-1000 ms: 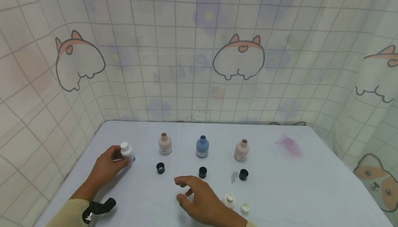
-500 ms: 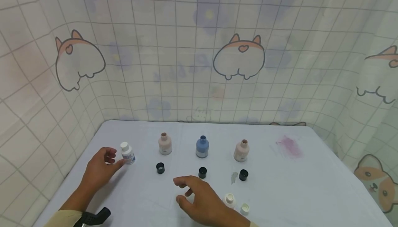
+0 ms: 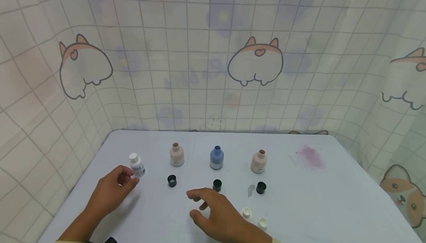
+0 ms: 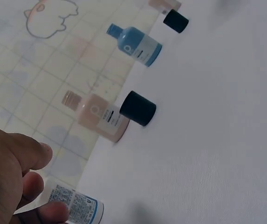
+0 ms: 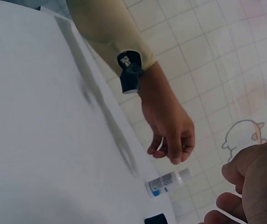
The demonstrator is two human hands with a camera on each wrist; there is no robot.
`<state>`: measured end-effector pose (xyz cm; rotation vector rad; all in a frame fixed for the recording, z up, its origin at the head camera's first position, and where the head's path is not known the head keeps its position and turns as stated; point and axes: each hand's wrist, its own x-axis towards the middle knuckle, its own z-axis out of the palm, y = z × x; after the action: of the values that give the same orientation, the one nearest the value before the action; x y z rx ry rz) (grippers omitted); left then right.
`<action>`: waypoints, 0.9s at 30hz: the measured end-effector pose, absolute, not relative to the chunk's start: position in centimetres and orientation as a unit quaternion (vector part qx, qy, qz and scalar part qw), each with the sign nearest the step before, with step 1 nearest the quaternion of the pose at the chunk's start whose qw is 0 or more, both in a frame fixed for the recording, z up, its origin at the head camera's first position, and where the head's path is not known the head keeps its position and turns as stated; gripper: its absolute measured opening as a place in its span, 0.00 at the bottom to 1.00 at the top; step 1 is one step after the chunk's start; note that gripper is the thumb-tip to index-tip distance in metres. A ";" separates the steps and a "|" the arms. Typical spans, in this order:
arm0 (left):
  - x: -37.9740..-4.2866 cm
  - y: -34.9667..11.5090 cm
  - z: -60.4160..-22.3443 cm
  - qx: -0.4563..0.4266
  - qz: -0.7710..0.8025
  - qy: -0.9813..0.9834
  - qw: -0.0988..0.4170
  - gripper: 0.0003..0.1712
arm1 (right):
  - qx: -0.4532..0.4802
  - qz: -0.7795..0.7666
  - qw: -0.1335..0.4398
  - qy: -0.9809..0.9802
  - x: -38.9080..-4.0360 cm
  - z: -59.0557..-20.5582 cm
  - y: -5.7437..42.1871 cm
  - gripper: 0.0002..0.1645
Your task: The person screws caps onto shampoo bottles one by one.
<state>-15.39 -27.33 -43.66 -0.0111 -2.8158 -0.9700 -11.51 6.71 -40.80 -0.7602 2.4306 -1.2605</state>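
A white bottle (image 3: 137,167) with its white cap on stands upright at the left of the table. My left hand (image 3: 111,191) hovers just in front of it with loosely curled fingers and holds nothing. In the right wrist view a small gap shows between that hand and the white bottle (image 5: 163,183). My right hand (image 3: 217,213) hangs over the table's front middle, fingers relaxed, nothing in its grasp. Beside its wrist is an uncapped white bottle (image 3: 246,213), partly hidden by the hand, and a loose white cap (image 3: 262,223).
Behind the hands stand an uncapped blue bottle (image 3: 217,159) and pinkish bottles to its left (image 3: 177,157) and right (image 3: 259,163). Black caps (image 3: 172,180) lie in front of them. A pink stain (image 3: 311,157) marks the white table at right. A patterned curtain (image 3: 166,50) encloses the back and sides.
My left hand has let go of the capped white bottle and drawn back toward me. The bottle stays standing in its place. My right hand has hardly moved.
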 end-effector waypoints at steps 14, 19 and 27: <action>-14.6 -24.8 -43.0 -0.069 -0.355 -0.929 0.082 0.15 | -0.267 -0.414 0.130 0.861 -11.1 -39.6 7.4 0.24; -14.3 -23.8 -42.5 -0.088 -0.375 -0.920 0.065 0.14 | -0.272 -0.406 0.123 0.864 -11.2 -39.4 7.8 0.24; -14.0 -22.1 -42.0 -0.101 -0.384 -0.917 0.030 0.17 | -0.284 -0.401 0.105 0.865 -11.3 -39.1 8.6 0.24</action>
<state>-13.96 -22.05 -42.02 -0.3129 -2.8278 -1.1829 -11.35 8.60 -39.08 -0.8383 2.5489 -1.1821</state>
